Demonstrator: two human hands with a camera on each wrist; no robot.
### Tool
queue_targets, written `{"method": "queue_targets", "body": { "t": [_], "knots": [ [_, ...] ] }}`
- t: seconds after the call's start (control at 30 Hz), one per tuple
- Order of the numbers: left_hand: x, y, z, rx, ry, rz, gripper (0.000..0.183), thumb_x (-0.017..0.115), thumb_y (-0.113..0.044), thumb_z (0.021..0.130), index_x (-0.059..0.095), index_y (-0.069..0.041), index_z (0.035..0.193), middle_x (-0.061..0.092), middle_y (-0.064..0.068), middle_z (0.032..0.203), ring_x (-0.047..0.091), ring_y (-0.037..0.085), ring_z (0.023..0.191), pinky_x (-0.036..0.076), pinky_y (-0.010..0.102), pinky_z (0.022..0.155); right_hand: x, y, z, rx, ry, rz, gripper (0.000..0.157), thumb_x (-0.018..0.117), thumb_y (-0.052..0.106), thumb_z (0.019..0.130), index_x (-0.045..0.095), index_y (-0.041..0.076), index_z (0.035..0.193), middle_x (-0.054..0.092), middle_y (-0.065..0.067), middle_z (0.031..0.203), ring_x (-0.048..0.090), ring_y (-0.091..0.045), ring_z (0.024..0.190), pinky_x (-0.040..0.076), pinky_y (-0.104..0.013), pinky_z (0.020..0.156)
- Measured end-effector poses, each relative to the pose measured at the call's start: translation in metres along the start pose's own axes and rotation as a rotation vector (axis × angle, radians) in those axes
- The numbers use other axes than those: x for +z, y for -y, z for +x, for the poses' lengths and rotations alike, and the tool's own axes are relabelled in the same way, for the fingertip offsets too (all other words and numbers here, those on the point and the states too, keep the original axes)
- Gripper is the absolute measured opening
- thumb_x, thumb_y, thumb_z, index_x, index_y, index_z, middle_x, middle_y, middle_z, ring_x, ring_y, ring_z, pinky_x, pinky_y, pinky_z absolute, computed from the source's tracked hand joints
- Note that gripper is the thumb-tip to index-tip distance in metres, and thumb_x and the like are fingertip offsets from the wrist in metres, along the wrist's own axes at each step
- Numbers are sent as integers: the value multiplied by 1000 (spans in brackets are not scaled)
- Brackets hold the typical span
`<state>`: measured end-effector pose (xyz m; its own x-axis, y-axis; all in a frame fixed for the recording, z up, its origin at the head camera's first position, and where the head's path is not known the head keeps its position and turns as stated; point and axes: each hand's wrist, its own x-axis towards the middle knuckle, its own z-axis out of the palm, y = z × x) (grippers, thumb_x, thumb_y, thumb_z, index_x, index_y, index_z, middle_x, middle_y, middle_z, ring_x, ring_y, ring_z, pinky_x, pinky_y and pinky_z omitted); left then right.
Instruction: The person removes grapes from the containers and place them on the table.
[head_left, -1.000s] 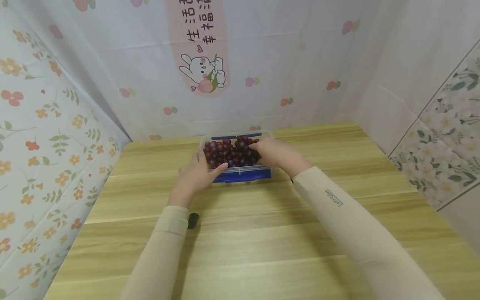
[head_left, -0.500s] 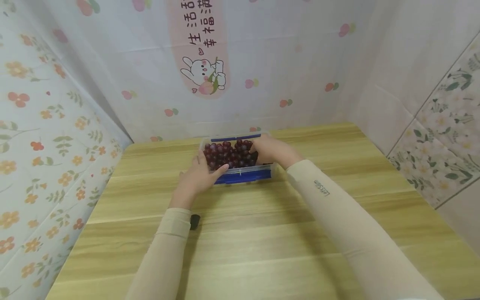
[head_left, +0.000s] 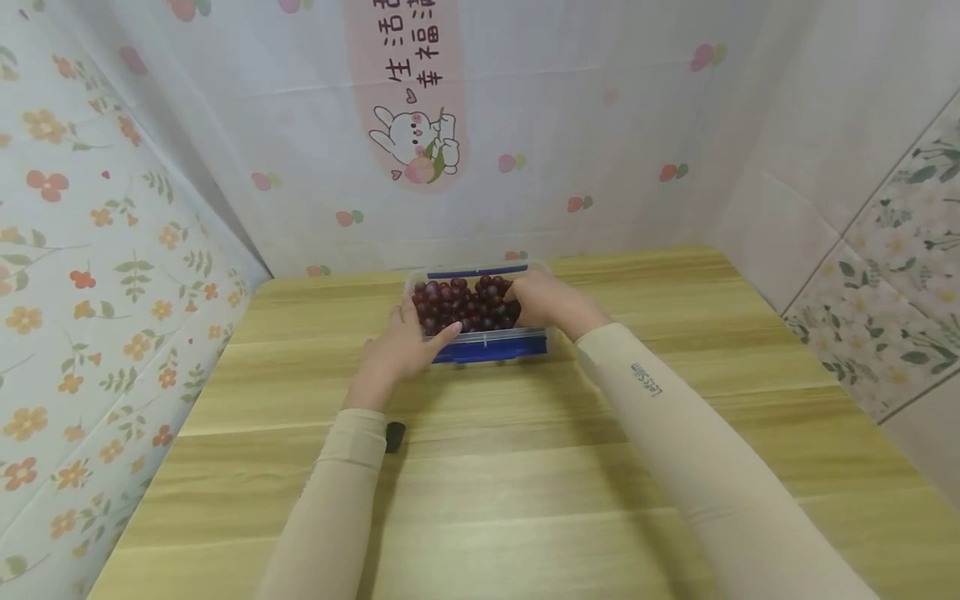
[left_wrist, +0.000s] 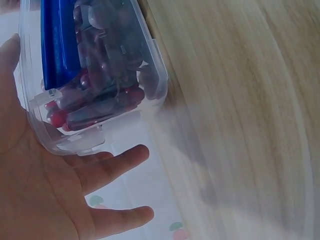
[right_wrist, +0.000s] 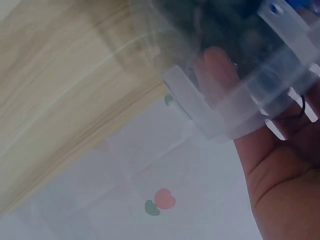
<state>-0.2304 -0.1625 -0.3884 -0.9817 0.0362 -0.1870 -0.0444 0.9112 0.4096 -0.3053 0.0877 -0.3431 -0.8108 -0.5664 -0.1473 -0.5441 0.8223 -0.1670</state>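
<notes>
A clear plastic food box (head_left: 486,338) with blue clips stands toward the back of the table, filled with dark red grapes (head_left: 465,312). My left hand (head_left: 397,342) rests against its left end, thumb along the front rim. In the left wrist view, two straight fingers (left_wrist: 120,167) reach past the box's corner. My right hand (head_left: 551,302) dips in at the right end, its fingertips hidden among the grapes. Through the cloudy wall in the right wrist view, one finger (right_wrist: 219,75) shows inside the box; whether it grips a grape is hidden.
The box stands on a wood-grain table (head_left: 480,483) near its far edge. Behind hangs a white printed cloth (head_left: 600,108), with floral cloth (head_left: 75,333) along the left side. A small black object (head_left: 394,437) shows beside my left wrist.
My right hand has lowered a little into the box's right end, its fingers sinking further among the grapes. My left hand stays against the left end.
</notes>
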Motion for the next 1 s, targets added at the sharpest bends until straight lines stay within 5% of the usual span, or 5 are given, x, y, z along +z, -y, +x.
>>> {"method": "queue_targets", "body": {
  "t": [0.53, 1.0],
  "knots": [
    [0, -5, -1, -16, 7, -42, 126, 35, -91, 94, -18, -5, 168, 2, 28, 178, 49, 55, 145, 40, 74, 115, 1, -5, -4, 26, 39, 77, 52, 82, 16, 94, 67, -1, 141, 66, -17, 148, 59, -38, 142, 50, -47, 118],
    [-3, -4, -1, -41, 35, -23, 129, 32, -96, 90, -21, -8, 168, -2, 25, 179, 46, 55, 148, 28, 76, 122, -4, -4, -8, 52, 1, 149, 56, 84, 13, 91, 69, 12, 144, 61, -16, 154, 46, -43, 149, 51, -52, 115]
  ]
}}
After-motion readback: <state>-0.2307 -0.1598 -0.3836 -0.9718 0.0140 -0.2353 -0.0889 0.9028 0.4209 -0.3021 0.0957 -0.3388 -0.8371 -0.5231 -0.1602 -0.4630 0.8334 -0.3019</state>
